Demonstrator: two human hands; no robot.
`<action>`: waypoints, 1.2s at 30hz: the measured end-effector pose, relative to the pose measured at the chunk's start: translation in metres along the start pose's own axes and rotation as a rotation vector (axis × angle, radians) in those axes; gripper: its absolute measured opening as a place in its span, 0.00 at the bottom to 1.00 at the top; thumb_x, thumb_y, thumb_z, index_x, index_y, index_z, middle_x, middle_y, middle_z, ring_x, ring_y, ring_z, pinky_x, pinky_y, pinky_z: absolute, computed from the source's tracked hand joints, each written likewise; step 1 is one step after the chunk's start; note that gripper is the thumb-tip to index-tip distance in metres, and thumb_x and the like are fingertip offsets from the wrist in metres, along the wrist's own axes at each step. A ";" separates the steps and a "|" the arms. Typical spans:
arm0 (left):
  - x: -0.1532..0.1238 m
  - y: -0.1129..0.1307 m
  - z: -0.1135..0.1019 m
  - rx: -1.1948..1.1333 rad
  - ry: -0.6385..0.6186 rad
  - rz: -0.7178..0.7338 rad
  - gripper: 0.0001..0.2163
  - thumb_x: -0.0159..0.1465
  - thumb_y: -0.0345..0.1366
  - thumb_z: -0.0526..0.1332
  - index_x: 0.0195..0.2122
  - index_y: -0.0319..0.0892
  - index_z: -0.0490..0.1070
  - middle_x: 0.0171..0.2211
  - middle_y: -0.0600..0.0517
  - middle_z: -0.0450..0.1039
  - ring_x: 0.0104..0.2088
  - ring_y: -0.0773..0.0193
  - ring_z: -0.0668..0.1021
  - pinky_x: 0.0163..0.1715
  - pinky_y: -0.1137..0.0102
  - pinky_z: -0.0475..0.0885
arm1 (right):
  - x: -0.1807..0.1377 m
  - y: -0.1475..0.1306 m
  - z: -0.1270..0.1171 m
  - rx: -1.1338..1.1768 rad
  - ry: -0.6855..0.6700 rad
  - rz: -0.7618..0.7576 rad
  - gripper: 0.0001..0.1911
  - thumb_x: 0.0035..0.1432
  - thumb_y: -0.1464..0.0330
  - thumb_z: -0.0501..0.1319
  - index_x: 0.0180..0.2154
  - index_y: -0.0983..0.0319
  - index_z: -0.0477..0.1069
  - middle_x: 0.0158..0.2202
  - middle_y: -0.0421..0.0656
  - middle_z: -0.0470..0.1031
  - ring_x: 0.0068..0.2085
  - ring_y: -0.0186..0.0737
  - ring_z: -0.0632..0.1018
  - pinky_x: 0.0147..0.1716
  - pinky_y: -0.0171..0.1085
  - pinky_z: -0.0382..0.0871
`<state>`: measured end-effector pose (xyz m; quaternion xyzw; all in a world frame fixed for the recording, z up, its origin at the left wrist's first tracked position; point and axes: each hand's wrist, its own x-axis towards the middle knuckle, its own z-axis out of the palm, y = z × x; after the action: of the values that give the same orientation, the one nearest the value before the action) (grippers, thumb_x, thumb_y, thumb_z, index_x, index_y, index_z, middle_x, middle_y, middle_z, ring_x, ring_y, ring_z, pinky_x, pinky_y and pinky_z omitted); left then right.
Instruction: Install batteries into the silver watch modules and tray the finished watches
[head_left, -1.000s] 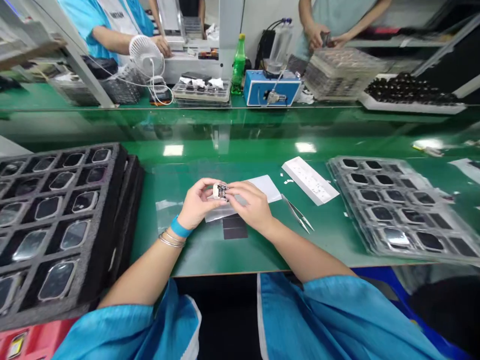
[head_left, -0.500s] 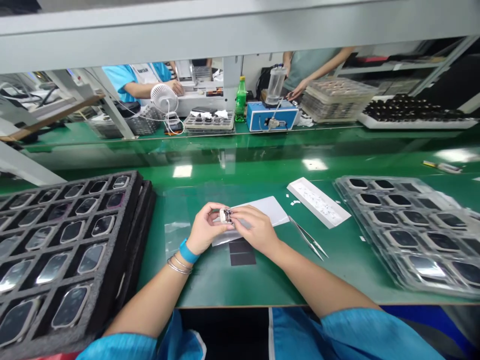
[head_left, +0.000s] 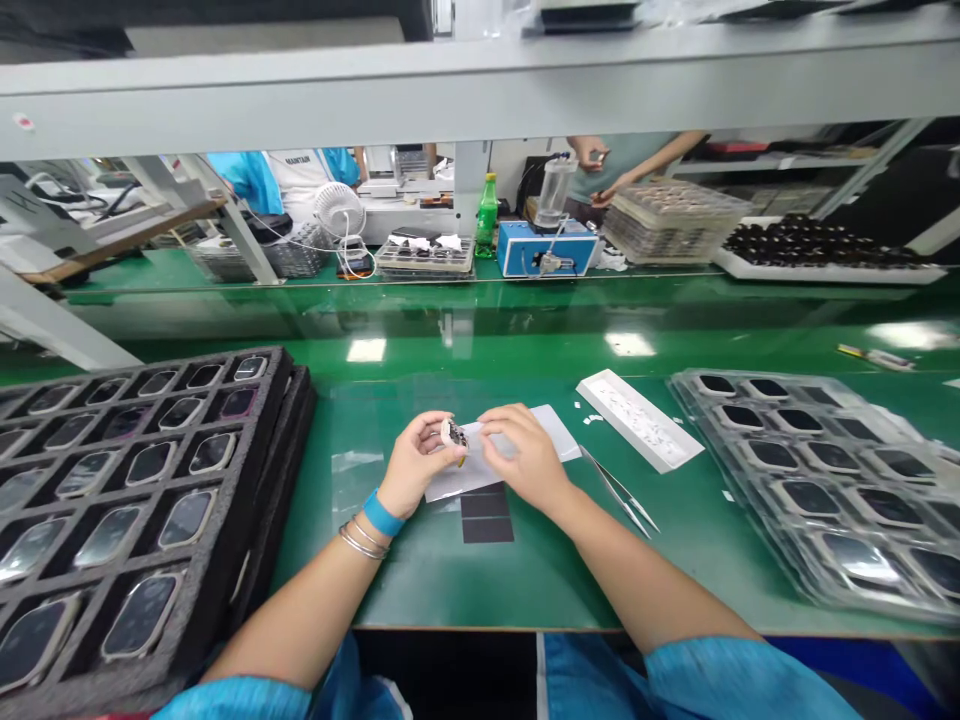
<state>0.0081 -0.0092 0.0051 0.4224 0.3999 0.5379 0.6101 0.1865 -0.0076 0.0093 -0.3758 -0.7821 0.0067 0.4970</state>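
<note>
A: Where is the part?
B: Clamped in the left hand, over the green counter. The right hand is apart, just beside it; whether it grips anything cannot be told.
A: Surroundings?
B: Tweezers lie right, foam tray left; fan and bottle beyond.

Green bench top, glossy, carries stacked grey foam trays at left; white sheet and dark rectangular sheets lie mid-bench. Tweezers, a shallow white box and stacked clear plastic trays sit rightward.
</note>
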 end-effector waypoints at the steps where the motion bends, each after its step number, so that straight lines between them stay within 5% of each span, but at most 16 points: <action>1: 0.000 0.001 -0.001 -0.043 0.003 -0.018 0.24 0.41 0.33 0.78 0.40 0.40 0.74 0.35 0.52 0.77 0.36 0.67 0.79 0.39 0.72 0.75 | 0.003 0.006 -0.007 -0.025 0.033 0.022 0.06 0.59 0.73 0.60 0.32 0.58 0.73 0.36 0.43 0.80 0.39 0.41 0.78 0.41 0.43 0.74; 6: 0.003 0.006 -0.004 -0.227 0.000 -0.119 0.25 0.42 0.35 0.78 0.42 0.39 0.75 0.39 0.49 0.78 0.37 0.63 0.80 0.39 0.68 0.74 | 0.012 0.053 -0.060 -0.317 0.187 0.346 0.06 0.53 0.69 0.59 0.28 0.59 0.74 0.34 0.46 0.80 0.39 0.46 0.79 0.44 0.46 0.71; 10: 0.008 0.008 -0.009 -0.267 -0.001 -0.134 0.26 0.43 0.35 0.78 0.43 0.38 0.75 0.39 0.49 0.78 0.37 0.62 0.81 0.40 0.66 0.74 | 0.011 0.088 -0.100 -0.581 0.050 0.810 0.05 0.49 0.69 0.60 0.26 0.61 0.75 0.33 0.51 0.79 0.37 0.52 0.77 0.39 0.47 0.67; 13: 0.010 0.008 -0.013 -0.262 -0.017 -0.104 0.26 0.42 0.35 0.78 0.43 0.39 0.75 0.37 0.49 0.79 0.39 0.63 0.81 0.42 0.68 0.73 | 0.009 0.097 -0.112 -0.592 -0.007 0.956 0.06 0.51 0.69 0.61 0.29 0.62 0.76 0.33 0.53 0.79 0.38 0.54 0.78 0.39 0.47 0.66; 19: 0.009 0.007 -0.014 -0.282 -0.077 -0.093 0.25 0.44 0.35 0.78 0.42 0.41 0.72 0.35 0.51 0.79 0.38 0.63 0.81 0.39 0.69 0.74 | 0.012 0.072 -0.070 -0.186 0.099 0.811 0.08 0.52 0.64 0.62 0.32 0.61 0.76 0.34 0.47 0.80 0.38 0.47 0.80 0.45 0.46 0.71; 25: 0.004 0.008 -0.012 -0.315 -0.190 -0.142 0.25 0.42 0.36 0.78 0.40 0.41 0.72 0.36 0.50 0.79 0.34 0.64 0.80 0.37 0.70 0.76 | 0.002 0.014 -0.014 0.307 -0.161 0.570 0.11 0.54 0.58 0.65 0.31 0.59 0.75 0.33 0.43 0.80 0.37 0.43 0.79 0.43 0.45 0.74; 36: -0.004 0.009 -0.003 -0.310 -0.300 -0.235 0.26 0.36 0.36 0.80 0.36 0.41 0.74 0.30 0.55 0.75 0.28 0.69 0.77 0.30 0.74 0.75 | -0.008 -0.029 0.005 0.701 -0.034 0.611 0.15 0.55 0.54 0.67 0.36 0.58 0.75 0.39 0.43 0.78 0.42 0.40 0.79 0.43 0.41 0.77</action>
<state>0.0025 -0.0126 0.0126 0.3498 0.2637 0.4494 0.7785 0.1678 -0.0314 0.0120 -0.3983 -0.5942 0.4229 0.5563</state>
